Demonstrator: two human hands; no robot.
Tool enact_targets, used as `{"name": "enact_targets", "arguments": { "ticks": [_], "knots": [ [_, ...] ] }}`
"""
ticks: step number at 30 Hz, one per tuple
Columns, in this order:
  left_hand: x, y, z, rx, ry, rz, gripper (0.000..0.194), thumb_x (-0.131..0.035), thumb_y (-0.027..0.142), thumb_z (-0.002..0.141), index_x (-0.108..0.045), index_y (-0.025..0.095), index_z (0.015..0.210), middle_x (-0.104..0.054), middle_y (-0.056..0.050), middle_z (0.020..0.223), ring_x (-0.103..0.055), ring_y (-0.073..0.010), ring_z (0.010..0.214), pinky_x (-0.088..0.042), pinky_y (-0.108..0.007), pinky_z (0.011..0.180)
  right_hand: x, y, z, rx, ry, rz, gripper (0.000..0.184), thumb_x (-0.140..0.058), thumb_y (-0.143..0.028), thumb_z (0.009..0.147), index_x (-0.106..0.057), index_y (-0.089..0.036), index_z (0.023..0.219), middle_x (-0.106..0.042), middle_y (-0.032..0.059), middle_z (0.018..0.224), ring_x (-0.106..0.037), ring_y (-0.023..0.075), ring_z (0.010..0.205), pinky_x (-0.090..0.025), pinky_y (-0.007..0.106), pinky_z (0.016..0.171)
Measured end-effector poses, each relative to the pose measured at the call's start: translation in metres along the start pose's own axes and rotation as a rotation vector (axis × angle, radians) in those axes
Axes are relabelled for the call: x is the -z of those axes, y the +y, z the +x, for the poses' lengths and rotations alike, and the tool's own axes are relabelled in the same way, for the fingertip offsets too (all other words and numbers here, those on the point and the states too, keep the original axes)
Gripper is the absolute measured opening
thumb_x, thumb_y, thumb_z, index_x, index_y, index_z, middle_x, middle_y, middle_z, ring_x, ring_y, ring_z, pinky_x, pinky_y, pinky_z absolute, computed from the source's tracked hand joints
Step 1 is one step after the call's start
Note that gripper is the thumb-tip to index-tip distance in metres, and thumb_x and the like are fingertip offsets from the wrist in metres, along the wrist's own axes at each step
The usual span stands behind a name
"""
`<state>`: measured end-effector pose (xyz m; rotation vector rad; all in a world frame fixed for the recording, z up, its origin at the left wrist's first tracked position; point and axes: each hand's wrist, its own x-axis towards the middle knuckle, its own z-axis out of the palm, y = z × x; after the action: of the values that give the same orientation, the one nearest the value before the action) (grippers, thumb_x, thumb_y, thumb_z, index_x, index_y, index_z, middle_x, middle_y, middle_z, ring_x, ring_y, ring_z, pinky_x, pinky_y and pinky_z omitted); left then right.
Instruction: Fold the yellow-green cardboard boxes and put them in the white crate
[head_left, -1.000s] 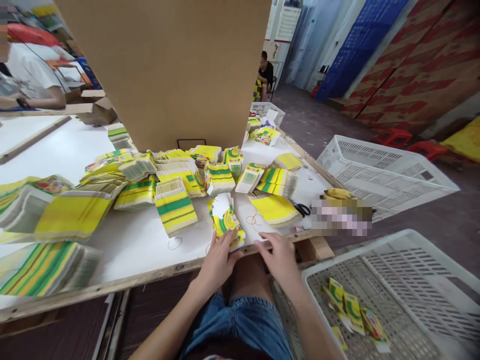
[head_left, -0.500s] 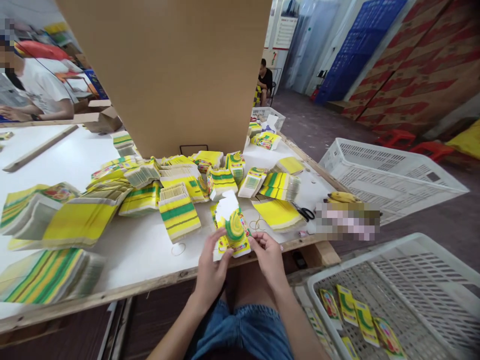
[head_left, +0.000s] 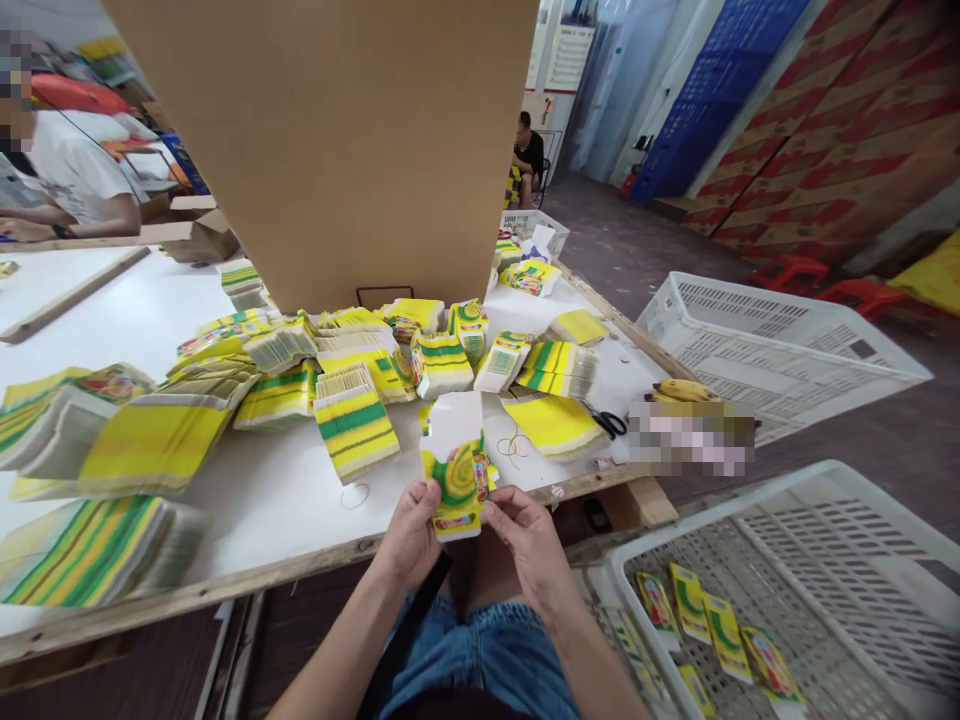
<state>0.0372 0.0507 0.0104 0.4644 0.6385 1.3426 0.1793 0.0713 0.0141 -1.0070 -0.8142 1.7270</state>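
Observation:
Over the table's front edge I hold a yellow and green printed carton (head_left: 459, 483), its white flap pointing away from me. My left hand (head_left: 411, 535) pinches its left edge between thumb and fingers. On the opposite edge, the thumb and fingertips of my right hand (head_left: 521, 530) are closed on the carton. Some of the same yellow card shows behind it on the table. Beyond my hands lie bundles of flat cartons (head_left: 356, 422), with a flat yellow stack (head_left: 551, 425) to the right. Thin rubber bands (head_left: 513, 447) lie near my right hand.
A large cardboard box (head_left: 337, 150) stands at the back of the white table (head_left: 262, 505). Black-handled scissors (head_left: 611, 425) and bananas (head_left: 679, 391) are to the right. Below, a white crate (head_left: 757, 530) holds several small packs. One person sits at left, another far back.
The carton has come up off the tabletop and nearer to me, its printed face now straighter toward me. My left hand has moved from over the carton to grip its left edge.

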Motion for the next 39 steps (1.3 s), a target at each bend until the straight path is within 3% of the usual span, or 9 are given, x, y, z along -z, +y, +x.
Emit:
{"name": "enact_targets", "arguments": {
  "ticks": [4,6,10,17,22,27,31,34,39],
  "knots": [
    [-0.004,0.005,-0.002,-0.001,-0.085,-0.014,0.055,-0.063,0.059,0.079,-0.067,0.017,0.113,-0.069,-0.013,0.12,-0.055,-0.034,0.124,-0.043,-0.049,0.106,-0.003,0.0,0.0,-0.021,0.007,0.026,0.033,-0.086,-0.038,0.059,-0.065,-0.019,0.075,-0.069,0.0,0.071,-0.062,0.0151,0.067,-0.049,0.028,0.067],
    [-0.009,0.008,-0.003,-0.027,-0.095,-0.019,0.048,-0.067,0.054,0.078,-0.068,0.017,0.109,-0.071,-0.012,0.117,-0.056,-0.0332,0.123,-0.042,-0.048,0.107,-0.003,0.002,0.001,-0.052,0.01,0.043,0.034,-0.087,-0.038,0.058,-0.065,-0.019,0.076,-0.068,0.0,0.069,-0.062,0.0148,0.065,-0.049,0.027,0.064],
    [-0.014,0.012,-0.003,-0.051,-0.076,-0.064,0.027,-0.077,0.039,0.074,-0.072,0.015,0.086,-0.077,-0.009,0.099,-0.066,-0.0305,0.11,-0.046,-0.044,0.104,-0.003,0.003,-0.001,-0.048,0.02,0.047,0.035,-0.087,-0.037,0.058,-0.067,-0.018,0.079,-0.07,0.0006,0.071,-0.06,0.0134,0.063,-0.047,0.025,0.06],
    [-0.01,0.012,0.001,0.012,0.039,-0.118,0.041,-0.079,0.04,0.07,-0.072,0.011,0.099,-0.078,-0.01,0.093,-0.073,-0.0254,0.088,-0.056,-0.038,0.089,-0.004,0.005,-0.002,0.036,-0.044,-0.029,0.032,-0.083,-0.04,0.066,-0.068,-0.019,0.085,-0.071,0.0009,0.072,-0.064,0.0162,0.07,-0.05,0.029,0.072],
    [-0.012,0.009,0.003,-0.015,0.121,-0.03,0.031,-0.082,0.035,0.068,-0.071,0.012,0.087,-0.077,-0.008,0.082,-0.073,-0.0241,0.082,-0.058,-0.034,0.08,-0.003,0.007,-0.006,0.148,-0.056,-0.346,0.033,-0.071,-0.046,0.078,-0.07,-0.018,0.094,-0.072,0.0051,0.084,-0.064,0.0213,0.082,-0.051,0.032,0.078],
    [-0.013,0.001,0.006,-0.089,0.246,0.083,0.031,-0.082,0.035,0.068,-0.068,0.013,0.085,-0.076,-0.006,0.075,-0.073,-0.0244,0.078,-0.058,-0.033,0.073,-0.004,0.01,-0.01,0.329,0.005,-0.679,0.032,-0.059,-0.045,0.087,-0.066,-0.016,0.075,-0.067,0.0046,0.075,-0.06,0.0189,0.072,-0.049,0.028,0.07],
    [-0.011,0.001,0.003,-0.172,0.28,0.3,0.043,-0.079,0.031,0.071,-0.059,0.015,0.105,-0.076,-0.007,0.087,-0.072,-0.0228,0.085,-0.056,-0.028,0.073,0.0,0.012,-0.009,0.378,0.091,-0.774,0.03,-0.058,-0.043,0.088,-0.066,-0.017,0.077,-0.067,0.0052,0.075,-0.059,0.018,0.068,-0.048,0.026,0.065],
    [-0.01,0.003,-0.003,-0.232,0.246,0.449,0.062,-0.074,0.028,0.077,-0.037,0.023,0.126,-0.073,-0.006,0.099,-0.071,-0.0211,0.087,-0.055,-0.028,0.073,0.005,0.01,-0.006,0.367,0.108,-0.777,0.025,-0.063,-0.041,0.085,-0.068,-0.017,0.089,-0.069,0.0062,0.081,-0.059,0.0176,0.067,-0.048,0.026,0.063],
    [-0.01,0.008,-0.012,-0.195,0.046,0.497,0.063,-0.063,0.027,0.087,-0.024,0.028,0.137,-0.068,-0.008,0.112,-0.069,-0.0207,0.094,-0.054,-0.031,0.079,0.008,-0.001,-0.002,0.362,-0.053,-0.552,0.042,-0.059,-0.037,0.089,-0.053,-0.022,0.128,-0.066,0.009,0.109,-0.063,0.0182,0.085,-0.052,0.028,0.074]
  ]
}}
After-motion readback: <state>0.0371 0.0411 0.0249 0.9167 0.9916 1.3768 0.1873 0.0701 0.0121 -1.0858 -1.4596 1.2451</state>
